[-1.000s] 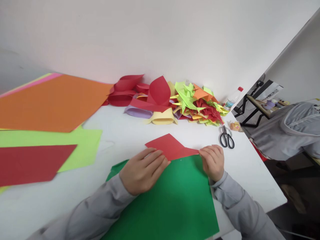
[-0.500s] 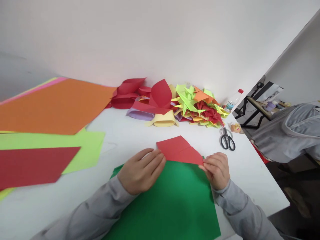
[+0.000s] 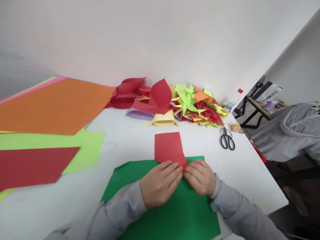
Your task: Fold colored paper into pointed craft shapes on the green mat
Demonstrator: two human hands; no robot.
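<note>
A folded piece of red paper (image 3: 169, 146) lies partly over the far edge of a green sheet (image 3: 172, 213). Its near corner is between my two hands. My left hand (image 3: 161, 183) has its fingers closed together on the paper's near edge, the thumb hidden underneath. Right beside it, my right hand (image 3: 200, 177) pinches the same corner, fingertips nearly touching those of the left. The red paper's squared far part sticks out beyond the fingers onto the white table.
Orange (image 3: 60, 110), lime (image 3: 87, 150) and dark red (image 3: 32, 166) sheets lie at the left. Along the wall are curled red paper shapes (image 3: 161, 95) and a heap of folded paper pieces (image 3: 197, 103). Scissors (image 3: 227, 140) and a bottle (image 3: 233, 100) are at the right, near a person in grey (image 3: 295, 130).
My right hand has moved left and my left hand slightly right, so they now meet at one corner. The red paper has turned and its right-hand point has come in toward me.
</note>
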